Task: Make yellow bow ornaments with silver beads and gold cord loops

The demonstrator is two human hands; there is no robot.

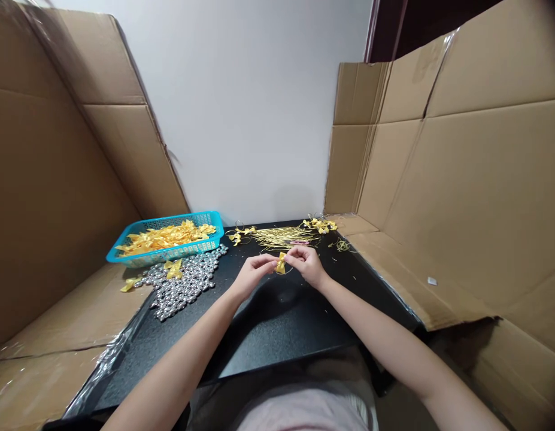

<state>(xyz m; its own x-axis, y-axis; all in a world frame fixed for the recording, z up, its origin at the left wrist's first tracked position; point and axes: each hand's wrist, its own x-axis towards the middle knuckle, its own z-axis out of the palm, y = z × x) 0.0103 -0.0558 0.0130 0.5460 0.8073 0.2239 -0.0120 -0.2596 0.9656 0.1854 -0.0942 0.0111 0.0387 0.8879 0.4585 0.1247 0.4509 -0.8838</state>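
Between my left grip (254,272) and right grip (308,263), I pinch a small yellow bow (281,264), which uneven pulling could twist or drop onto the tabletop (272,344) beneath them.

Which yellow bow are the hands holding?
The bow held between left hand and right hand; the other bows, like the one on the silver beads, lie untouched.

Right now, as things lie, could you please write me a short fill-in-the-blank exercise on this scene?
1. The left hand and the right hand hold a yellow ribbon shaped like a ____.
2. The shiny beads on the black table are ____ in colour.
3. The blue basket stands toward the person's ____ side.
4. The tall side panels are made of ____.

Missing words: bow; silver; left; cardboard.
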